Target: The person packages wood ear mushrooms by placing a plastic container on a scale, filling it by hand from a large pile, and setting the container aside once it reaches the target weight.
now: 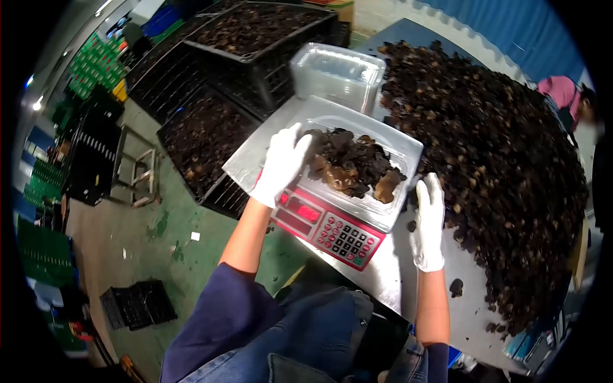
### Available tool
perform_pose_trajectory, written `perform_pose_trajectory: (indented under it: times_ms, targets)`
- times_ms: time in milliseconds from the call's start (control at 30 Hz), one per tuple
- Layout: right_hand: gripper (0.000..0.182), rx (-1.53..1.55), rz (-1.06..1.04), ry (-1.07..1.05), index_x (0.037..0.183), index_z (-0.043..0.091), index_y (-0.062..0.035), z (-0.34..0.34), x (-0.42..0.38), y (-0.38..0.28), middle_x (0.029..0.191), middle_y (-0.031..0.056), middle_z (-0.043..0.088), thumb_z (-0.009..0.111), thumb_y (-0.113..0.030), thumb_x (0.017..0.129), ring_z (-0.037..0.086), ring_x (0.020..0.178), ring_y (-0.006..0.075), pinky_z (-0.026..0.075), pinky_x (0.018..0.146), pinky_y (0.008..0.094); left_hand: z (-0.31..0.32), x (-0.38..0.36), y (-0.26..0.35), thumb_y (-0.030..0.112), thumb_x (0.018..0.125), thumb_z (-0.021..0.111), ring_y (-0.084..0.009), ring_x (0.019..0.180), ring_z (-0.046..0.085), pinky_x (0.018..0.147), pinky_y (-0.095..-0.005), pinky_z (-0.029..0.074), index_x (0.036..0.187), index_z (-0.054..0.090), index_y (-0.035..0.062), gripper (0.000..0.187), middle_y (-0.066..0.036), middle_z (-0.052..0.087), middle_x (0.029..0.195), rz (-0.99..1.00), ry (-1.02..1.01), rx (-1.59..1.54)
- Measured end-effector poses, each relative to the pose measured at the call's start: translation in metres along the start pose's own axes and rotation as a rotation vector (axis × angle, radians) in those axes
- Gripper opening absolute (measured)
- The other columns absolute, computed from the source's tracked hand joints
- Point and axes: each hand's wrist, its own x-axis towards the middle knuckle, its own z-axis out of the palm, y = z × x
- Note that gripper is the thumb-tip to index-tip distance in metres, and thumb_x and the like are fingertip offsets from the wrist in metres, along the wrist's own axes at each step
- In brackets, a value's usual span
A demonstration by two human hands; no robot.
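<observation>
A clear plastic tray (399, 150) holding dark brown, fungus-like pieces (351, 163) rests on a red digital scale (325, 230) with a lit red display. My left hand (284, 163), in a white glove, is at the tray's left side, its fingertips near the pieces; whether it grips anything is unclear. My right hand (430, 220), also white-gloved, is just right of the tray with its fingers extended and nothing visible in it. Behind the scale stands a stack of clear trays (338, 73).
A large heap of dark pieces (491, 166) covers much of the metal table (463, 319). Black crates (255, 57) of similar pieces stand at the upper left. An empty black crate (137, 305) lies on the green floor. Another person (562, 96) is at the far right.
</observation>
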Motion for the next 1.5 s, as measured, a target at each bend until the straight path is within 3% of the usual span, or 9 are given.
perform_pose_trajectory:
  times_ms: [67, 133, 467, 600, 667, 800, 1067, 1200, 1500]
  targets:
    - [0.059, 0.494, 0.498, -0.362, 0.145, 0.044, 0.0022, -0.016, 0.002, -0.023, 0.148, 0.0163, 0.046, 0.046, -0.041, 0.105, 0.045, 0.133, 0.0220, 0.036, 0.106, 0.0332, 0.004, -0.005, 0.014, 0.032, 0.096, 0.057, -0.0402, 0.116, 0.053, 0.103, -0.0444, 0.041, 0.130, 0.056, -0.0056, 0.051, -0.025, 0.062, 0.118, 0.007, -0.031, -0.083]
    - [0.053, 0.598, 0.420, -0.440, 0.118, 0.063, 0.0023, -0.022, 0.000, -0.009, 0.105, 0.0144, 0.069, 0.046, -0.046, 0.104, 0.064, 0.094, 0.0194, 0.049, 0.084, 0.0337, 0.013, -0.011, 0.027, 0.031, 0.096, 0.057, -0.0390, 0.118, 0.052, 0.103, -0.0438, 0.041, 0.131, 0.054, -0.0064, 0.052, -0.025, 0.061, 0.118, 0.030, -0.074, -0.117]
    - [0.032, 1.301, 0.533, 0.071, 0.110, 0.061, -0.0022, -0.149, -0.073, 0.074, 0.097, 0.0093, 0.063, 0.056, -0.033, 0.102, 0.062, 0.084, 0.0194, 0.057, 0.067, 0.0370, 0.082, -0.072, 0.141, 0.023, 0.094, 0.063, -0.0344, 0.124, 0.047, 0.108, -0.0410, 0.037, 0.140, 0.046, -0.0038, 0.056, -0.020, 0.054, 0.130, 0.199, -0.441, -0.383]
    - [0.026, 0.688, 0.374, 0.402, 0.110, 0.061, -0.0052, -0.229, -0.141, 0.057, 0.103, 0.0049, 0.061, 0.059, -0.030, 0.101, 0.060, 0.086, 0.0164, 0.056, 0.070, 0.0369, 0.109, -0.113, 0.198, 0.011, 0.090, 0.070, -0.0322, 0.124, 0.047, 0.108, -0.0406, 0.038, 0.146, 0.039, 0.0008, 0.065, -0.019, 0.050, 0.133, 0.463, -0.754, -0.504]
    - [0.025, 0.952, 0.542, 0.697, 0.107, 0.062, -0.0076, -0.275, -0.171, 0.053, 0.097, 0.0030, 0.062, 0.062, -0.032, 0.099, 0.060, 0.080, 0.0138, 0.055, 0.067, 0.0348, 0.113, -0.120, 0.220, 0.009, 0.087, 0.070, -0.0354, 0.132, 0.043, 0.112, -0.0419, 0.035, 0.147, 0.039, 0.0027, 0.068, -0.020, 0.047, 0.139, 0.641, -0.806, -0.440]
    - [0.024, 0.926, 0.386, 0.964, 0.113, 0.062, -0.0087, -0.377, -0.245, 0.102, 0.107, 0.0056, 0.066, 0.062, -0.028, 0.099, 0.063, 0.092, 0.0175, 0.056, 0.077, 0.0371, 0.111, -0.079, 0.241, 0.015, 0.085, 0.068, -0.0331, 0.135, 0.043, 0.115, -0.0400, 0.033, 0.138, 0.051, 0.0011, 0.058, -0.020, 0.046, 0.145, 0.429, -0.653, -0.354]
    - [0.040, 0.641, 0.186, 1.233, 0.125, 0.058, 0.0023, -0.543, -0.370, 0.209, 0.119, 0.0072, 0.064, 0.058, -0.031, 0.102, 0.060, 0.107, 0.0191, 0.052, 0.094, 0.0360, 0.136, 0.182, 0.032, 0.002, 0.092, 0.053, -0.0335, 0.135, 0.044, 0.115, -0.0391, 0.033, 0.144, 0.046, 0.0007, 0.052, -0.020, 0.047, 0.146, 0.542, 0.169, 0.533]
    - [0.039, 0.608, 0.202, 1.334, 0.122, 0.061, -0.0029, -0.587, -0.396, 0.271, 0.118, 0.0068, 0.065, 0.063, -0.034, 0.098, 0.060, 0.108, 0.0225, 0.054, 0.089, 0.0426, 0.115, 0.242, -0.046, -0.006, 0.086, 0.042, -0.0337, 0.125, 0.054, 0.108, -0.0381, 0.041, 0.134, 0.055, 0.0000, 0.050, -0.019, 0.057, 0.135, 0.231, -0.265, 0.279]
    - [0.046, 0.671, 0.260, 1.420, 0.127, 0.058, -0.0109, -0.617, -0.346, 0.338, 0.122, 0.0070, 0.062, 0.054, -0.048, 0.099, 0.059, 0.108, 0.0256, 0.050, 0.090, 0.0492, 0.106, 0.283, -0.065, -0.006, 0.087, 0.042, -0.0291, 0.111, 0.062, 0.101, -0.0342, 0.045, 0.121, 0.064, -0.0012, 0.041, -0.018, 0.067, 0.118, 0.378, -0.399, 0.349]
